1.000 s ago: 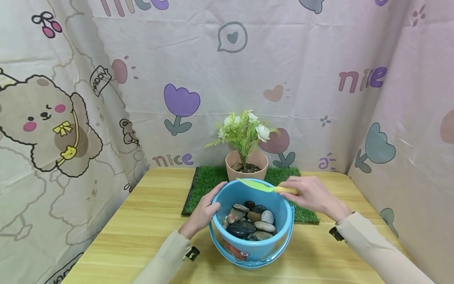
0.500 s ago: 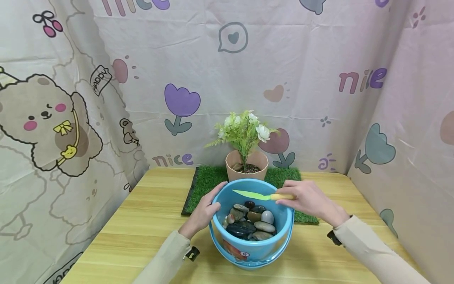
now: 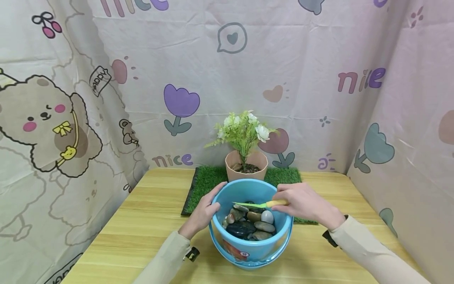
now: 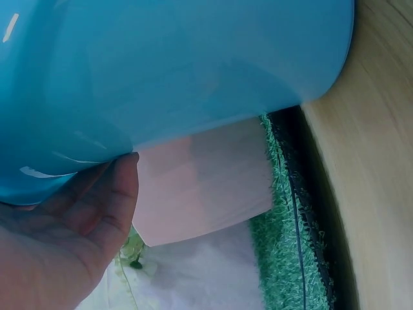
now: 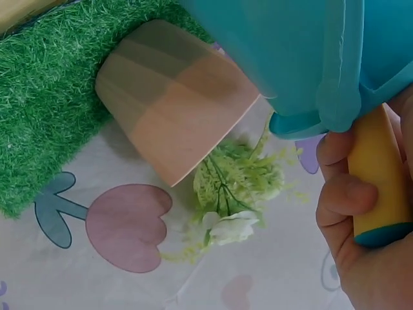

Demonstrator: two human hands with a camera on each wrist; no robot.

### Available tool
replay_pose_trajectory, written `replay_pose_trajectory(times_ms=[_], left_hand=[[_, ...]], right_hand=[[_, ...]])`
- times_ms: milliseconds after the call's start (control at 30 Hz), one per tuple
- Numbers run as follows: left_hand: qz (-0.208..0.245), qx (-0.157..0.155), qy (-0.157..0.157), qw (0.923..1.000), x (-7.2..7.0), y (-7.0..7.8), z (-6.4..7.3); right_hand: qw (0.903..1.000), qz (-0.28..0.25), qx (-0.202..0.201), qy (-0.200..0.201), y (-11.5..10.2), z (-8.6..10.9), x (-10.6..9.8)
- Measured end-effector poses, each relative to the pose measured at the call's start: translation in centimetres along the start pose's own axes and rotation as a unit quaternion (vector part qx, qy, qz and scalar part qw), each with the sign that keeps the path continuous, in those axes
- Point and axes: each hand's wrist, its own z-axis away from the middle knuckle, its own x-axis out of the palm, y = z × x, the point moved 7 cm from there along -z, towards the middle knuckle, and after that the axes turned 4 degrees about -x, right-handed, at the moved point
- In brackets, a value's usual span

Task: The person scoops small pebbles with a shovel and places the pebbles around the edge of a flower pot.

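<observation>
A blue bucket [image 3: 253,189] stands on the table, its handle hanging down at the front. Smooth stones [image 3: 264,226] in black, brown, grey and white cover its bottom. My left hand [image 3: 202,211] holds the bucket's left rim, thumb over the edge and fingers along the outer wall, as the left wrist view also shows. From the right rim, my right hand [image 3: 301,203] grips the yellow handle of a small trowel [image 3: 278,202]. The trowel's green blade points left inside the bucket, close over the stones at the back. In the right wrist view fingers curl round the trowel handle [image 5: 377,174].
Behind the bucket, a pink flowerpot [image 3: 262,159] with a white-flowered plant [image 3: 244,132] stands on an artificial grass mat [image 3: 207,179]. The wooden table [image 3: 142,225] extends to both sides. A printed cloth [image 3: 312,51] hangs around the back and sides.
My right hand has lowered the trowel from the bucket's back rim down into the bucket, moving slightly left. The left hand and bucket have stayed in place.
</observation>
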Motion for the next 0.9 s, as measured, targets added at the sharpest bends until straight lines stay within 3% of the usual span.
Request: replay_pose_trajectory(times_ms=[500, 900], left_hand=[[-0.001, -0.005, 0.007, 1.0000, 0.0, -0.2, 0.0], [0.003, -0.002, 0.006, 1.0000, 0.0, -0.2, 0.0]], right_hand=[[0.9961, 0.009, 0.029, -0.082, -0.4, -1.1, 0.2], [0.9935, 0.075, 0.040, -0.076, -1.4, -1.9, 0.4]])
